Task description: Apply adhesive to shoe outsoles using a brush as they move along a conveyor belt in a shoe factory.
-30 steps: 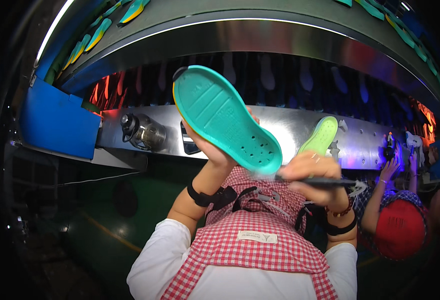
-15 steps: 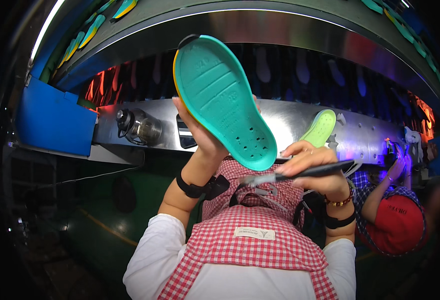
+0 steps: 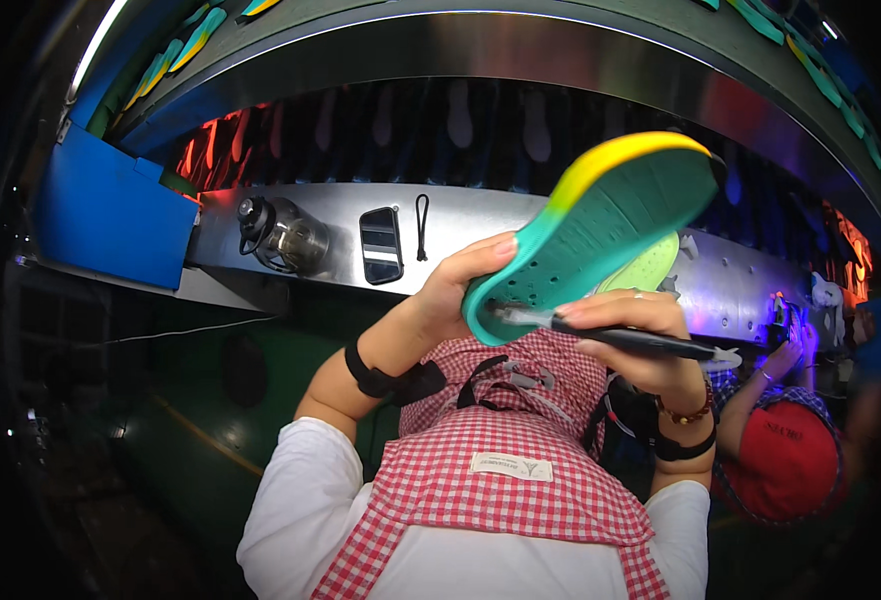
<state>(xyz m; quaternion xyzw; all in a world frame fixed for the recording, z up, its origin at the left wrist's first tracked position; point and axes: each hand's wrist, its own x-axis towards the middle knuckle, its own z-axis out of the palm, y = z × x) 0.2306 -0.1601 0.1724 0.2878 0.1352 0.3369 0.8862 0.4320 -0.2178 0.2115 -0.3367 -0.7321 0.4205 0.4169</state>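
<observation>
My left hand (image 3: 452, 285) grips a teal shoe sole (image 3: 600, 225) with a yellow outer edge. The sole is tilted, its far end raised to the right and its hollow inner face partly toward me. Small holes dot the near end, beside my left fingers. My right hand (image 3: 645, 325) is closed round a brush (image 3: 675, 346) with a black handle. The pale brush tip reaches into the sole's near end and appears to touch its surface there. Behind my right hand lies a light green sole (image 3: 650, 267), partly hidden by it and by the teal sole.
On the metal bench (image 3: 350, 205) are a dark-lidded transparent jug (image 3: 298, 240), a phone (image 3: 381, 246) and a black strap (image 3: 421, 225). A blue box (image 3: 115, 225) stands left. Soles ride the belt (image 3: 290, 35) above. A person in a red cap (image 3: 785, 455) works at right.
The sole has turned and tipped, its far end swinging right and its yellow side now showing. The brush tip has moved from below the sole into its near end. The phone is uncovered.
</observation>
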